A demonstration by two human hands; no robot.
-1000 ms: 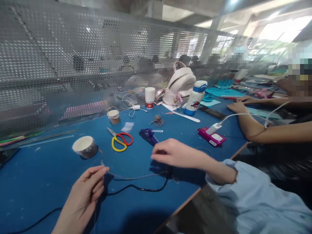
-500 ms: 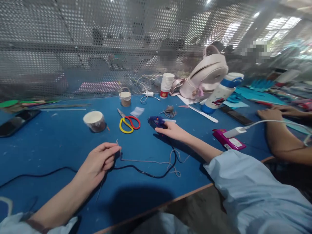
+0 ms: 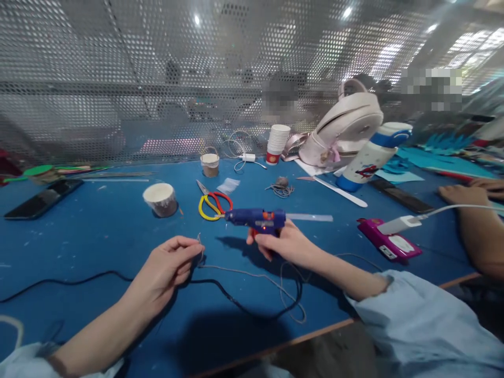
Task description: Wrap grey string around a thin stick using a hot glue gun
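Note:
My left hand [image 3: 171, 268] pinches the end of a thin grey string [image 3: 236, 271] between thumb and fingertips, just above the table. The string trails right along the blue surface into loose loops. My right hand [image 3: 285, 241] grips a blue hot glue gun [image 3: 254, 218] by its handle, raised off the table with the nozzle pointing left. A clear glue stick [image 3: 309, 217] sticks out of its back, and a small red light shows on its side. Behind the nozzle lie scissors [image 3: 214, 202] with yellow and red handles. A black cord [image 3: 220, 289] runs under my left wrist.
A wrapped round tub [image 3: 160, 200], a small handled bucket [image 3: 210, 164] and stacked paper cups [image 3: 277, 143] stand farther back. On the right are a bottle [image 3: 370, 157], a backpack [image 3: 346, 126], a magenta device [image 3: 388, 241] and another person's arm [image 3: 472, 220]. A phone [image 3: 43, 199] lies left.
My right hand has lifted the glue gun from the table and turned it sideways, nearer to me. My left hand still holds the string in about the same place. The view has shifted slightly.

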